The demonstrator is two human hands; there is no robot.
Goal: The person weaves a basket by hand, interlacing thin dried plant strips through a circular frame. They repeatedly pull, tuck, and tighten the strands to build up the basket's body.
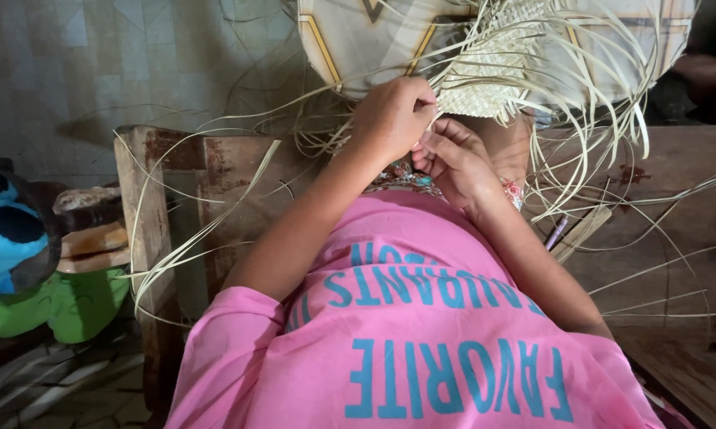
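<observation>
Two hands, left [391,117] and right [452,163], each grip closed on one woven mat's [485,75] strips

- Left hand [390,115] and right hand [453,163] meet at the near edge of a woven mat [485,75], the left above the right.
- Loose strips [596,135] trail from the mat over a wooden bench [660,238].
- Plush toys [24,262] lie left of the bench.

Two hands, left hand [390,115] and right hand [453,163], are showing, along with one woven mat [485,79], two plush toys, blue [4,230] and green [64,306], and many loose strips [580,171].
</observation>
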